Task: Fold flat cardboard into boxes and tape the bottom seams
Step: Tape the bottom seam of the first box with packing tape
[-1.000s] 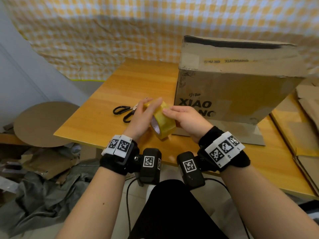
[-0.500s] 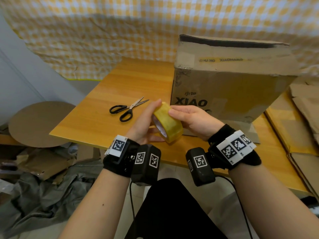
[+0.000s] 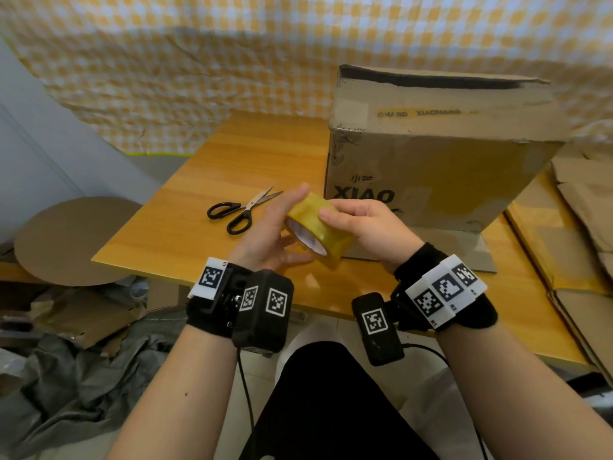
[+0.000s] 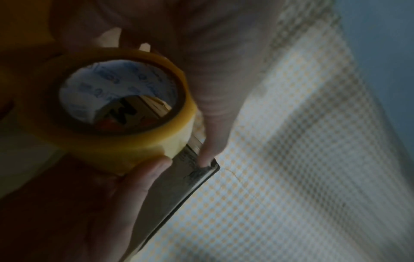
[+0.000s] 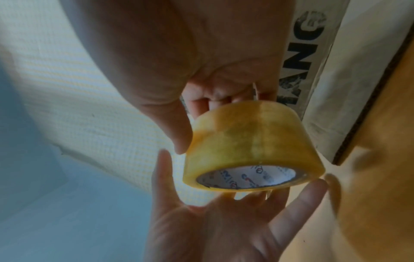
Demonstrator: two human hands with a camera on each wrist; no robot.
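A yellowish roll of packing tape [image 3: 319, 226] is held over the table's front edge, between both hands. My right hand [image 3: 345, 215] pinches its outer band from the right with thumb and curled fingers. Straight, spread fingers of my left hand [image 3: 275, 230] cradle the roll from below and from the left. From the right wrist, the tape roll [image 5: 251, 145] sits on the left hand's fingertips [image 5: 313, 186]. The left wrist view looks through the tape roll's [image 4: 116, 141] white core. A folded cardboard box [image 3: 431, 154] printed "XIAO" stands just behind the hands.
Black-handled scissors [image 3: 240, 211] lie on the wooden table [image 3: 185, 227] left of the hands. Flat cardboard sheets [image 3: 583, 207] are stacked at the right. A round cardboard disc [image 3: 69, 240] and grey wrapping sit on the floor at the left.
Both hands have drawn the roll slightly toward me and turned it. My left hand's fingers have straightened and spread under the roll; the scissors now show fully.
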